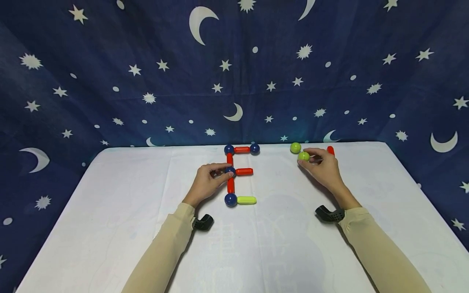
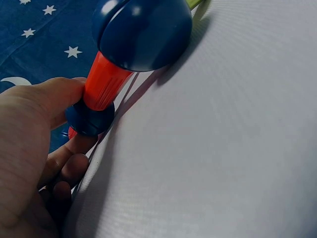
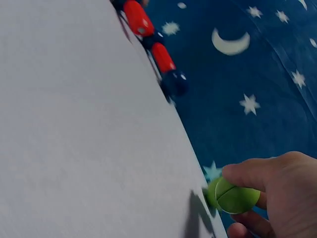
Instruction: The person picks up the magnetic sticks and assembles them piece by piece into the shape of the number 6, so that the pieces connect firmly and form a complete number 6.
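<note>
On the table lies a figure of blue balls and rods. Its left column has a top ball (image 1: 229, 150), a middle ball and a bottom ball (image 1: 231, 200), joined by red rods. My left hand (image 1: 209, 181) pinches the middle blue ball (image 2: 90, 119) between thumb and fingers. From that ball a red rod (image 1: 244, 171) points right with a free end; a yellow-green rod (image 1: 246, 200) points right from the bottom ball. At the back right, my right hand (image 1: 324, 167) pinches a green ball (image 3: 237, 198). Another green ball (image 1: 295, 147) lies just behind it.
A red rod (image 1: 330, 150) lies beyond the right hand, partly hidden by it. Across the top of the figure, another red rod (image 1: 242, 150) leads to a blue ball (image 1: 254, 149). The white table (image 1: 278, 244) ends at a dark blue star-patterned cloth (image 1: 256, 69).
</note>
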The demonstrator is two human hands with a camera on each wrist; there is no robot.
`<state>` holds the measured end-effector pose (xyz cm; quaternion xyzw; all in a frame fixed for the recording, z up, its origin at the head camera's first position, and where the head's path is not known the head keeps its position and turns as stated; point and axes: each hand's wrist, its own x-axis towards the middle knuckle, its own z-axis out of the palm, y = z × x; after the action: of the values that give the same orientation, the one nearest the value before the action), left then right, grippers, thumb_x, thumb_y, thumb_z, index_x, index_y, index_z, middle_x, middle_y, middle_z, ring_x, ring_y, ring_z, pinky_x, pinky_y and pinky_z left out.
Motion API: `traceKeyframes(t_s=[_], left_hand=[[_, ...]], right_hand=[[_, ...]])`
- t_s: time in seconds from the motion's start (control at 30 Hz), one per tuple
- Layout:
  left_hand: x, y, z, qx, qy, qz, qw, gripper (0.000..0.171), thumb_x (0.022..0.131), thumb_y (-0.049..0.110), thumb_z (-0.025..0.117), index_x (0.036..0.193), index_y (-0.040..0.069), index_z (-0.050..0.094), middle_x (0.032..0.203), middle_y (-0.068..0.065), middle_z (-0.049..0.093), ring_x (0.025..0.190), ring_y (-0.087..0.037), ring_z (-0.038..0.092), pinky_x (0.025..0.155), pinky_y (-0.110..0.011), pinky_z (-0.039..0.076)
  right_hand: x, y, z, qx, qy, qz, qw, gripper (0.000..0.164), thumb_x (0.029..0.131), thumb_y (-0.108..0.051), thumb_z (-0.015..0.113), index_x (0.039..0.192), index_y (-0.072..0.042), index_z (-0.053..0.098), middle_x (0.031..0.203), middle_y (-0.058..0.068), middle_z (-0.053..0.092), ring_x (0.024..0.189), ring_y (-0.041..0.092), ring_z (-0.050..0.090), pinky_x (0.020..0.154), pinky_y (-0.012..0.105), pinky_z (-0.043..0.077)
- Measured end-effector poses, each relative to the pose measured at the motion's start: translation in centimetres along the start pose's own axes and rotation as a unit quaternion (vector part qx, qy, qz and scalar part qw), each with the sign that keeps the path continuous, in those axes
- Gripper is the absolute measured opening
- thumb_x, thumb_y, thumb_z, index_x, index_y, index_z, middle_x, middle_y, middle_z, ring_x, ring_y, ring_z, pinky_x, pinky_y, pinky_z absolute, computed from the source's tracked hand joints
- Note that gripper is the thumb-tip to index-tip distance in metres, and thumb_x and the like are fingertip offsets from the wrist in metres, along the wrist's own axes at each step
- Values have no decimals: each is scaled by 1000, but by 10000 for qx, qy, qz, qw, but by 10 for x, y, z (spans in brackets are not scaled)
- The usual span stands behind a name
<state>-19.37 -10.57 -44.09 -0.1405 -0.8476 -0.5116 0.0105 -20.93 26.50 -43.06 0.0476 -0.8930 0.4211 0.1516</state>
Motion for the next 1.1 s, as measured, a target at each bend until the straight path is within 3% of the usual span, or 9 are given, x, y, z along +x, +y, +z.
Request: traceKeyframes(t_s=[0.2,0.5,0.8,1.1], left_hand=[[1,-1,-1,-1,-2,-34,10000,31,91,22,79,121,12,76,98,-3,69,89,-23,55,79,-35,47],[1,-1,0,6,-2,-61,10000,32,91,22,78,122,12,76,101,-3,70,90,-23,55,79,-34,47],[1,0,0,36,-25,-74,10000,32,92,24,78,122,13,76,98,-3,69,90,-22,54,78,-33,46],[1,0,0,51,-14,-46,10000,33,91,24,79,122,13,76,102,-2,71,90,-22,55,80,-34,46]], right_hand=[[-1,-18,16,172,-740,-278,9967,41,85,-10,82,122,1,69,104,17,66,89,28,61,72,21,45],[-5,-47,49,178,-1796,-721,9809,38,85,-14,82,120,-4,72,103,8,67,90,21,60,75,32,48],[-3,-65,67,119,-2149,-985,9716,39,87,-16,81,122,-3,71,103,5,67,90,19,58,75,33,48],[-3,-70,72,117,-2218,-938,9705,39,87,-16,81,122,-3,71,102,5,67,90,21,58,77,35,48]])
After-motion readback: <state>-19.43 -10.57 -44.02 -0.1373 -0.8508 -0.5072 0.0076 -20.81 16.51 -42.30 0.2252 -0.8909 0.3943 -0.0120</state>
